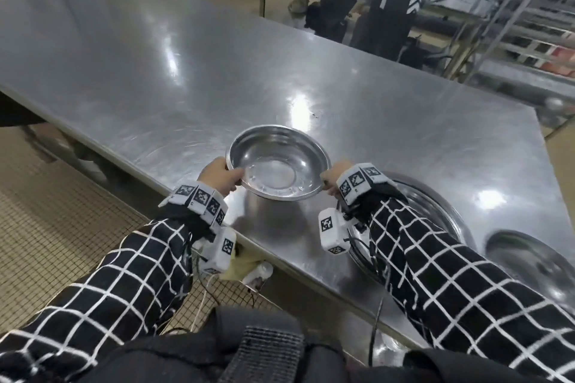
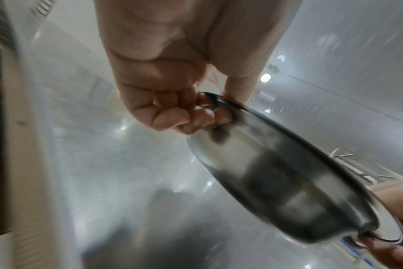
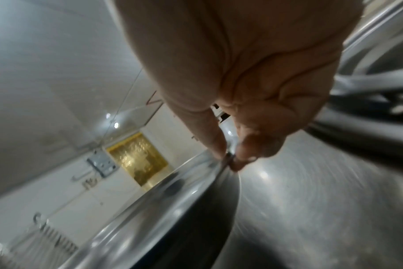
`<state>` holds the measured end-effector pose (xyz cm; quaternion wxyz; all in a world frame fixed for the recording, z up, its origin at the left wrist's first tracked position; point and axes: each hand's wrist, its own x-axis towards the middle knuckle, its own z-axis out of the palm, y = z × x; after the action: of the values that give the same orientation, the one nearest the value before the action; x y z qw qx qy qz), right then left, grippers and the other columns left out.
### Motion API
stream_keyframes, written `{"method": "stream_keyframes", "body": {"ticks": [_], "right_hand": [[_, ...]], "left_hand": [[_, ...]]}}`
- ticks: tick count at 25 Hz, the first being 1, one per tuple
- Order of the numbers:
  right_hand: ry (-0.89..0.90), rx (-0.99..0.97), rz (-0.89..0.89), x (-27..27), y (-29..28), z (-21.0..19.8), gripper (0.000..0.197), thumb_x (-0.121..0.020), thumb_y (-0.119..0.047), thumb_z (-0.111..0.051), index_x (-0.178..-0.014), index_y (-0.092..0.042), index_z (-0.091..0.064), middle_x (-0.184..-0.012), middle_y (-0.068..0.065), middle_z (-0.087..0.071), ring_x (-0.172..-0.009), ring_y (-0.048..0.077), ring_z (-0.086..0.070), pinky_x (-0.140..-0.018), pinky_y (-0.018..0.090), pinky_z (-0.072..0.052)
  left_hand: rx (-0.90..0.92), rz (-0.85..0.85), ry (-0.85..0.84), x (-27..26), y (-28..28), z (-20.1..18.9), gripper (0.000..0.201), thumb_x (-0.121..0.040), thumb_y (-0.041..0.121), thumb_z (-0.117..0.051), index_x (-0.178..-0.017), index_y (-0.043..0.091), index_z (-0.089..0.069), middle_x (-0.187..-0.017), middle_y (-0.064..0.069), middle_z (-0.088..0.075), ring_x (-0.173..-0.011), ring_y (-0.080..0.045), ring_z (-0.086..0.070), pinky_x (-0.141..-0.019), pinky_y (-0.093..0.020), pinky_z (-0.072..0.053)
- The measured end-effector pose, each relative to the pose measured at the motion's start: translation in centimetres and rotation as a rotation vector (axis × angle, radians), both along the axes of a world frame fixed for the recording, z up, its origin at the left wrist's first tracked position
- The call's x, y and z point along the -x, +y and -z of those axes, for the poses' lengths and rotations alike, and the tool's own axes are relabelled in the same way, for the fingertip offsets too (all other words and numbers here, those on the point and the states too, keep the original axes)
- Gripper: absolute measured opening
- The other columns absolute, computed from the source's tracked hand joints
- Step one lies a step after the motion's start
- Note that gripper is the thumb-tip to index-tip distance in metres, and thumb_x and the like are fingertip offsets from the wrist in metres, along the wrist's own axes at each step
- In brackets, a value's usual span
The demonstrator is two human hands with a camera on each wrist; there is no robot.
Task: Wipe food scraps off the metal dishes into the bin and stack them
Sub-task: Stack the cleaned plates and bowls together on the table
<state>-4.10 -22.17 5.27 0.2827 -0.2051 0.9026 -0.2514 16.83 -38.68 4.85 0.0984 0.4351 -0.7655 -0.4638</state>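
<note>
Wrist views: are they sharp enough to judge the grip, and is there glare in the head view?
Left wrist: dish motion-smeared, left hand on its rim readable. Right wrist: background streaked, right hand pinching the rim visible. Head: sharp, bright glare patches on the steel table.

Both arms reach forward, checked sleeves to the wrists; left hand (image 1: pixel 218 176) curled, thumb on top; right hand (image 1: pixel 333 179) pinching.

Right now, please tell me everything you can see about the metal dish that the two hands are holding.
The metal dish is round, shallow and shiny, with a thin rolled rim and a flat base. No scraps show inside. It is held above the steel table, tilted slightly. The left hand grips its left rim; the right hand pinches the opposite rim.
</note>
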Motion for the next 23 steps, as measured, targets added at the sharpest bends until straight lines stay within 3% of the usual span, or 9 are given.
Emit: {"method": "stream_keyframes", "body": {"ticks": [1, 3, 5, 7, 10, 13, 16, 21, 23], "right_hand": [[-0.009, 0.04, 0.05, 0.0, 1.0, -0.9, 0.022, -0.079, -0.028, -0.061, -0.093, -0.012, -0.062, -0.103, 0.014, -0.067, -0.089, 0.029, -0.065, -0.084, 0.044, -0.055], [0.023, 0.106, 0.172, -0.8, 3.8, -4.7, 0.016, -0.083, -0.02, -0.058, -0.089, -0.005, -0.06, -0.092, 0.016, -0.066, -0.077, 0.029, -0.063, -0.077, 0.034, -0.056], [0.061, 0.137, 0.259, -0.9, 7.7, -7.2, 0.016, -0.092, -0.009, -0.051, -0.076, -0.008, -0.053, -0.07, 0.01, -0.058, -0.058, 0.02, -0.054, -0.053, 0.019, -0.049], [0.111, 0.153, 0.355, -1.1, 11.8, -8.5, 0.017, -0.094, -0.008, -0.048, -0.077, -0.008, -0.053, -0.062, 0.006, -0.053, -0.049, 0.014, -0.047, -0.043, 0.02, -0.039], [0.188, 0.173, 0.481, -1.2, 17.6, -8.0, 0.009, -0.092, -0.014, -0.05, -0.088, -0.006, -0.054, -0.069, 0.009, -0.056, -0.052, 0.018, -0.049, -0.049, 0.027, -0.04], [0.173, 0.157, 0.598, -1.8, 21.5, -5.7, 0.013, -0.092, -0.018, -0.052, -0.099, -0.007, -0.05, -0.078, 0.012, -0.057, -0.061, 0.021, -0.05, -0.055, 0.032, -0.04], [0.206, 0.117, 0.661, -3.0, 23.3, -3.2, 0.016, -0.09, -0.023, -0.055, -0.095, -0.008, -0.05, -0.081, 0.011, -0.058, -0.068, 0.023, -0.052, -0.06, 0.032, -0.042], [0.234, -0.011, 0.614, -5.2, 24.1, -1.8, 0.02, -0.092, -0.018, -0.055, -0.077, -0.006, -0.053, -0.069, 0.008, -0.053, -0.06, 0.017, -0.047, -0.053, 0.029, -0.036], [0.24, -0.006, 0.619, -5.5, 24.1, -0.9, 0.017, -0.089, -0.02, -0.058, -0.082, -0.004, -0.058, -0.076, 0.011, -0.06, -0.067, 0.021, -0.055, -0.058, 0.031, -0.04]], "left_hand": [[0.02, 0.026, 0.064, 0.8, 0.4, -1.0, 0.011, -0.084, 0.017, -0.057, -0.077, 0.011, -0.06, -0.064, -0.002, -0.06, -0.058, -0.019, -0.053, -0.052, -0.025, -0.04], [0.057, 0.122, 0.17, 2.7, 1.7, -3.0, 0.014, -0.084, 0.023, -0.059, -0.076, 0.012, -0.061, -0.062, 0.002, -0.059, -0.059, -0.018, -0.054, -0.056, -0.027, -0.041], [-0.004, 0.213, 0.292, 4.8, 3.8, -4.4, 0.027, -0.076, 0.04, -0.063, -0.073, 0.013, -0.061, -0.057, 0.006, -0.059, -0.056, -0.016, -0.052, -0.057, -0.03, -0.041], [-0.115, 0.248, 0.394, 6.7, 6.1, -5.0, 0.036, -0.066, 0.049, -0.062, -0.068, 0.014, -0.057, -0.049, 0.01, -0.056, -0.054, -0.016, -0.048, -0.057, -0.031, -0.037], [-0.117, 0.374, 0.373, 9.2, 9.9, -4.8, 0.03, -0.079, 0.039, -0.06, -0.066, 0.013, -0.052, -0.055, 0.006, -0.055, -0.056, -0.017, -0.047, -0.062, -0.034, -0.039], [0.041, 0.534, 0.233, 10.1, 12.3, -4.0, 0.029, -0.091, 0.032, -0.054, -0.076, 0.007, -0.056, -0.067, 0.0, -0.058, -0.062, -0.017, -0.049, -0.065, -0.033, -0.043], [0.22, 0.681, 0.054, 10.5, 13.6, -3.0, 0.031, -0.093, 0.035, -0.049, -0.075, 0.011, -0.055, -0.078, -0.007, -0.063, -0.067, -0.017, -0.051, -0.062, -0.029, -0.04], [0.427, 0.792, -0.112, 11.1, 14.6, -2.1, 0.031, -0.094, 0.033, -0.045, -0.065, 0.022, -0.042, -0.064, 0.002, -0.051, -0.059, -0.012, -0.046, -0.053, -0.027, -0.033], [0.513, 0.851, -0.203, 11.2, 14.6, -1.6, 0.033, -0.094, 0.034, -0.043, -0.064, 0.019, -0.047, -0.063, -0.001, -0.053, -0.061, -0.016, -0.051, -0.054, -0.027, -0.036]]}}
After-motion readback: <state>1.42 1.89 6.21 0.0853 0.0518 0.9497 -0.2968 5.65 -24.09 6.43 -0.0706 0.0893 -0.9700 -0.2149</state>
